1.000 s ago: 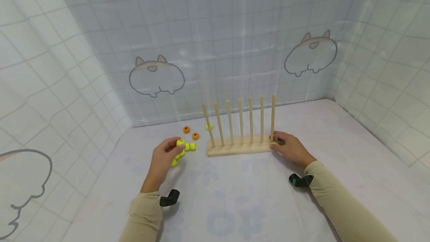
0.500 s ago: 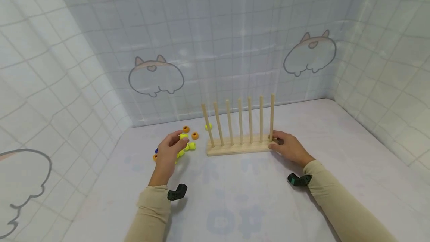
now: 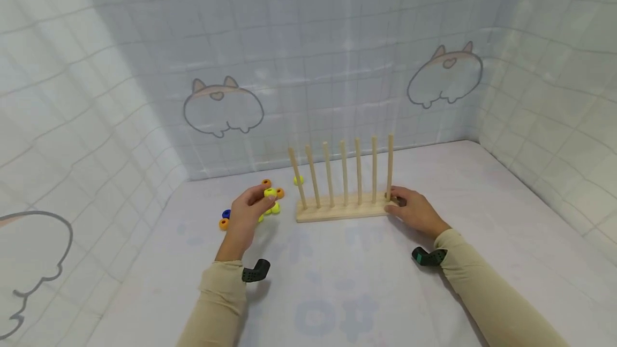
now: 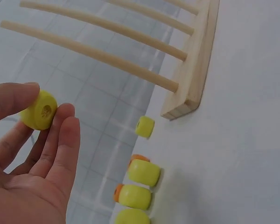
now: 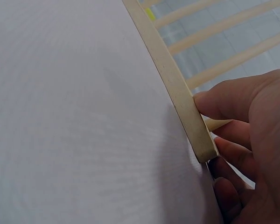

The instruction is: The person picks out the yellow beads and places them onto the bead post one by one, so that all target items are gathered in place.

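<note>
A yellow bead (image 3: pixel 270 192) with a hole is pinched between the thumb and fingers of my left hand (image 3: pixel 242 224), held off the table left of the wooden peg rack. In the left wrist view the hole of this yellow bead (image 4: pixel 47 111) faces the camera. The rack's flat base (image 3: pixel 344 211) carries a row of several upright pegs (image 3: pixel 344 173), all bare. My right hand (image 3: pixel 418 213) grips the base's right end; in the right wrist view the thumb (image 5: pixel 219 100) presses its near edge, with the other fingers behind, partly hidden.
Yellow beads (image 3: pixel 275 208) lie on the table below my left hand, partly covered by it. Orange beads (image 3: pixel 266 182) sit behind them. A blue bead (image 3: pixel 226 213) and an orange bead (image 3: pixel 224 224) are farther left. One yellow bead (image 3: pixel 299 180) lies behind the rack's left end.
My left hand has moved right and a little farther away with the yellow bead, uncovering the blue bead and an orange one at its left. The right hand and rack stay in place.
</note>
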`<state>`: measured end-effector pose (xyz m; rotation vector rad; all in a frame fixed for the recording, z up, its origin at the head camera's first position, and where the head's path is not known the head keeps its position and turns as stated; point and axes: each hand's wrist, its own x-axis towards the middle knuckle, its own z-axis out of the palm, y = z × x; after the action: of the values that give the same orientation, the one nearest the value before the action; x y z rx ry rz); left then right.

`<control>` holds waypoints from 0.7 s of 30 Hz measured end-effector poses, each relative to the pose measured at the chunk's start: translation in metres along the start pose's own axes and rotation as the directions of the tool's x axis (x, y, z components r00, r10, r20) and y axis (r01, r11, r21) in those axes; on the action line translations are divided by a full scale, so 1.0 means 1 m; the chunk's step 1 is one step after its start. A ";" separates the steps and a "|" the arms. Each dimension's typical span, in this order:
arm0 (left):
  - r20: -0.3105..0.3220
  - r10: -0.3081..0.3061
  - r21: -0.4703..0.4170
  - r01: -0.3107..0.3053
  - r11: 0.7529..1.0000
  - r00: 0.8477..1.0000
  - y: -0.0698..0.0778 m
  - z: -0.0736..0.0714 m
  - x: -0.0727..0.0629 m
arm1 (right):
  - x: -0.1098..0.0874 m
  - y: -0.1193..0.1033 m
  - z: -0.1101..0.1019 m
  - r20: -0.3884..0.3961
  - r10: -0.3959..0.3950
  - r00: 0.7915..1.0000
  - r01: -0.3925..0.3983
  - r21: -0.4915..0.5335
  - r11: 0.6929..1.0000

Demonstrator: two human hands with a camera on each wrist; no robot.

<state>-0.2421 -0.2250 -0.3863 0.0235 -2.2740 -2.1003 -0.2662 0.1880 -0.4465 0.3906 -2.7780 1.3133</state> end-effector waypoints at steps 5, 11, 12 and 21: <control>0.028 0.010 0.087 -0.013 0.996 1.000 0.005 0.003 0.003 | -0.002 0.002 0.000 -0.007 0.011 1.000 -0.011 -0.005 1.000; 0.049 0.017 0.106 -0.022 0.994 0.999 0.010 0.009 0.003 | -0.002 0.005 0.003 -0.011 -0.001 1.000 0.001 -0.002 1.000; 0.055 0.018 0.104 -0.023 0.994 0.998 0.011 0.010 0.002 | -0.002 0.005 0.003 -0.011 -0.004 1.000 0.004 0.000 1.000; 0.065 0.058 0.134 -0.066 0.989 0.996 0.019 0.017 0.005 | 0.002 0.007 0.003 -0.014 -0.016 1.000 0.016 -0.008 1.000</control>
<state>-0.2478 -0.2067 -0.3682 -0.1066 -2.4155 -1.9395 -0.2700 0.1896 -0.4539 0.4003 -2.7616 1.2963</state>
